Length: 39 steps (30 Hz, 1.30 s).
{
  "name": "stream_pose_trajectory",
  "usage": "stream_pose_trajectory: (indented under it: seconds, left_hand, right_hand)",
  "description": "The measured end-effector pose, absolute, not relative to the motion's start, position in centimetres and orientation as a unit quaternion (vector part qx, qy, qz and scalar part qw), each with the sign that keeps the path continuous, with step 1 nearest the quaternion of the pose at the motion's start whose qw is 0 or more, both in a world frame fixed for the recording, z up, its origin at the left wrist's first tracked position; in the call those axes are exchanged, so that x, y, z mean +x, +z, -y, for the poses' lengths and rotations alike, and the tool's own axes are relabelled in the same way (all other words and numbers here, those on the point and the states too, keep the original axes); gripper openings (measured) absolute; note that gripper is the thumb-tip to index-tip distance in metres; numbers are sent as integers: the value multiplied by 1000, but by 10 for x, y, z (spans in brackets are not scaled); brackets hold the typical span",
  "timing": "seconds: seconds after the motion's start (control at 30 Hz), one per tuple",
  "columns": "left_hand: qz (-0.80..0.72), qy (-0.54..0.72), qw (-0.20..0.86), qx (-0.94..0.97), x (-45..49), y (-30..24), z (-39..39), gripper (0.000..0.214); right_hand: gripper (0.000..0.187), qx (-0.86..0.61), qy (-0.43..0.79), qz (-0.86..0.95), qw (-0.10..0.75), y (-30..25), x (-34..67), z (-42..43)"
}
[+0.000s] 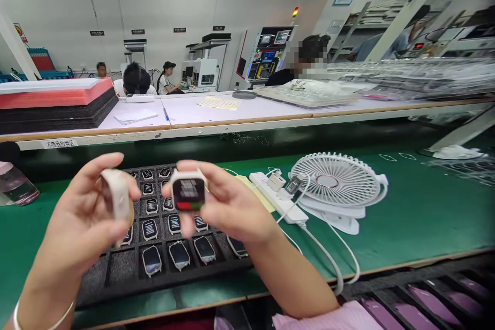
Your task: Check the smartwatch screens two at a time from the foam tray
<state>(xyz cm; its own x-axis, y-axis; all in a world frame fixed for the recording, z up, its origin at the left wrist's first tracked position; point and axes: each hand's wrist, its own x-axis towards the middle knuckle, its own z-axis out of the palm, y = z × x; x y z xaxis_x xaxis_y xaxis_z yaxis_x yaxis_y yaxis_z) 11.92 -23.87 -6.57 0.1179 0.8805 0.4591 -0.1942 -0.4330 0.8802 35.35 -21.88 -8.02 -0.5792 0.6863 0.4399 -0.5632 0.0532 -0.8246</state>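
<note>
My right hand point(228, 206) pinches a small white watch body point(188, 192) with its lit dark screen facing me. My left hand point(83, 216) holds a second white watch body point(118, 195) edge-on between thumb and fingers. Both hands hover above a black foam tray point(116, 268) with several watch bodies lying screen-up in its pockets; the front-left pockets are bare. A silver bangle sits on my left wrist.
A white desk fan point(335, 185) lies on the green mat, next to a white power strip point(276, 198) with plugged chargers and trailing cables. A pink bottle point(15, 185) stands at left. Behind runs a raised white shelf with stacked foam trays point(54, 105); several people work beyond.
</note>
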Motion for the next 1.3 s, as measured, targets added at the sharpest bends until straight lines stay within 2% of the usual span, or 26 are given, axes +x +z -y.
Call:
stream_pose_trajectory:
  seconds: [0.13, 0.23, 0.43, 0.73, 1.1, 1.3]
  left_hand:
    - [-355, 584, 446, 578, 130, -67, 181, 69]
    - [-396, 569, 455, 559, 135, -91, 150, 75]
    - [-425, 548, 505, 513, 142, -149, 129, 68]
    - [-410, 521, 568, 487, 132, -172, 128, 58]
    - [-408, 527, 569, 481, 135, -173, 130, 49]
    - [-414, 531, 566, 475, 135, -172, 130, 53]
  right_hand:
    - [49, -111, 736, 465, 480, -89, 338, 154]
    - [37, -175, 752, 408, 486, -109, 330, 120]
    - [21, -263, 760, 378, 459, -161, 324, 96]
    - [41, -260, 730, 434, 459, -194, 335, 91]
    - [44, -268, 682, 486, 476, -193, 331, 99]
    - [46, -262, 683, 493, 472, -194, 330, 100]
